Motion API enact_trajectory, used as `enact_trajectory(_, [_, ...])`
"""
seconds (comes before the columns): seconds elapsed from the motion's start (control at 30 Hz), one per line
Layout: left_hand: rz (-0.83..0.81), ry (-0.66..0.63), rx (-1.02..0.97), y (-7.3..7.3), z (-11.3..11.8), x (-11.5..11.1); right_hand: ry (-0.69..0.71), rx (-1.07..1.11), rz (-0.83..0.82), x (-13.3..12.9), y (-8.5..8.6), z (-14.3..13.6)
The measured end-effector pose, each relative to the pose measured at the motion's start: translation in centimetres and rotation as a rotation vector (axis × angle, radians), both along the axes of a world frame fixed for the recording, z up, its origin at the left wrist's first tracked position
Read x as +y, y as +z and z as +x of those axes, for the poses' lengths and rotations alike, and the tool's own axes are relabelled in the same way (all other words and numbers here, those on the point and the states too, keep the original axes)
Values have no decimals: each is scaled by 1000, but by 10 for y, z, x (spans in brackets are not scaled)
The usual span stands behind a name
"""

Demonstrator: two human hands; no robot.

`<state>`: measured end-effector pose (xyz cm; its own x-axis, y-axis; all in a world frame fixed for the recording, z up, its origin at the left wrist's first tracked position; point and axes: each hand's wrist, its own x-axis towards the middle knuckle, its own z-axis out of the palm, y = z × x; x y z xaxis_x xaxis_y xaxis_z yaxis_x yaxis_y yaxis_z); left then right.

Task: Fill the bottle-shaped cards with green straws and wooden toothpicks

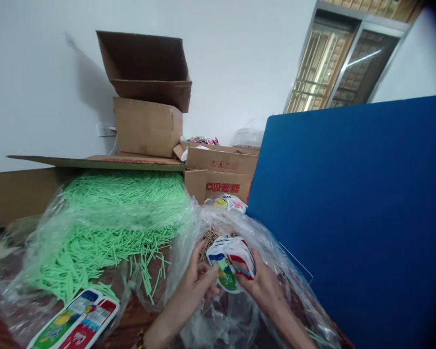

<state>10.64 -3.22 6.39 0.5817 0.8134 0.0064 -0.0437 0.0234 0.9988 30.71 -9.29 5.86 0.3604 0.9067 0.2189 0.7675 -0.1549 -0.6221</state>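
A stack of printed cards [240, 259], red, green and blue on white, is gripped by my right hand [263, 286] at its right side. My left hand [199, 281] is at the stack's left edge, thumb and fingers bent near the green card; whether it pinches one is unclear. Behind the stack, brown sticks [212, 238] lie in a clear plastic bag [236, 220]. Many green sticks [119, 203] fill another plastic bag to the left. More printed cards [78, 320] lie at the lower left.
An upright blue board [349, 203] stands on the right. Cardboard boxes [148, 126] are stacked against the wall, and another box with red lettering [225, 182] sits behind the bags. A brown tabletop [136, 315] shows below.
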Motion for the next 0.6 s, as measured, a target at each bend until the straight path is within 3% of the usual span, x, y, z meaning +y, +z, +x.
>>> enact_trajectory(0.2, [-326, -235, -76, 17, -7, 22, 201, -435, -11, 1, -2, -37])
enact_trajectory(0.3, [-410, -281, -87, 22, -15, 29, 255, -607, -8, 7, -1, -49])
enact_trajectory(0.47, [-523, -270, -11, 27, -22, 38, 304, -788, 79, 23, -1, -65])
enact_trajectory(0.6, [-633, -109, 79, 19, -20, 42, 357, -874, 176, 30, -4, -71])
